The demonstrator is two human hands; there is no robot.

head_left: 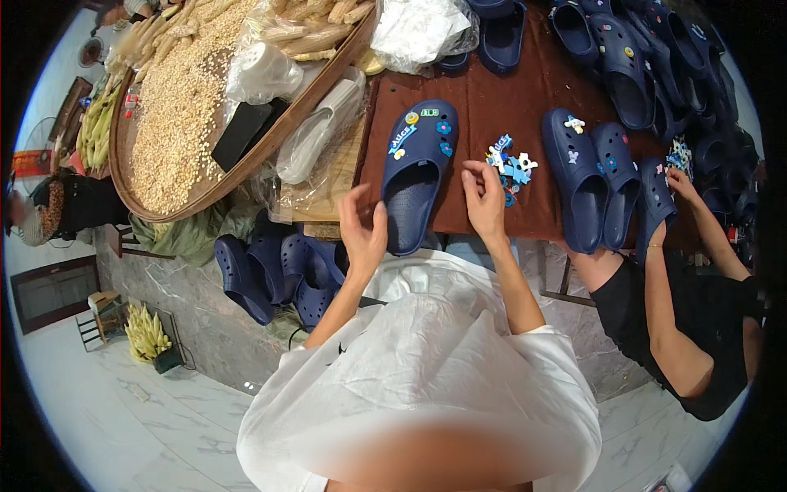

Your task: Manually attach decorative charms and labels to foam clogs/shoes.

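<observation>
A navy clog (420, 168) lies on the brown cloth (484, 90) in front of me, its toe pointing away. Several colourful shoe charms are fixed to its top. My left hand (361, 234) is open beside the clog's left edge near the heel, thumb and fingers apart; whether the thumb touches it I cannot tell. To the right of the clog, my right hand (486, 205) hovers open with fingers loosely bent and nothing visible in them. Just beyond that hand sits a small heap of loose charms (515, 170), blue, white and yellow.
At right a co-worker's hands (656, 234) handle another clog (654, 193) near a pair of decorated clogs (580, 180). More clogs (627, 70) pile up behind. A basket of corn kernels (176, 123) stands left, next to a wrapped pale clog (320, 127). Navy clogs (279, 275) hang below.
</observation>
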